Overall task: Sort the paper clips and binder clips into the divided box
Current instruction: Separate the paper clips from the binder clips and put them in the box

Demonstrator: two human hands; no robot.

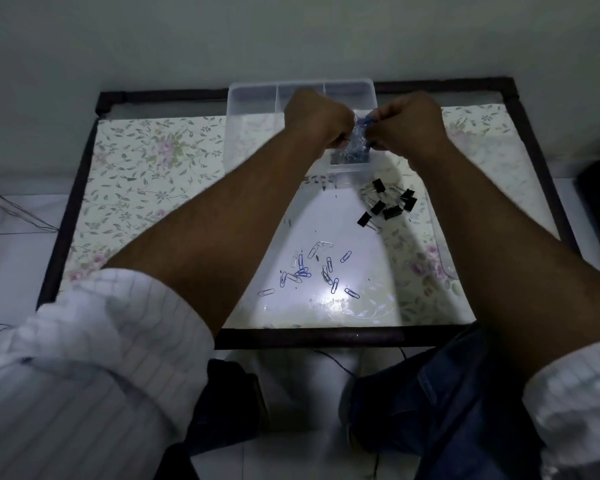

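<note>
A clear divided box point(253, 98) stands at the far middle of the table. Over its right side, my left hand point(316, 116) and my right hand point(409, 124) both grip a small crinkled clear plastic bag point(360, 135) with blue paper clips inside. Several loose blue and silver paper clips point(312, 271) lie scattered on the near middle of the table. A cluster of black binder clips point(390, 206) lies to the right, just in front of the box.
The low table point(146, 174) has a dark frame and a floral cover under glass. A bright glare sits near its front edge. My knees in jeans are below the table edge. Thin cables run on the white floor at left.
</note>
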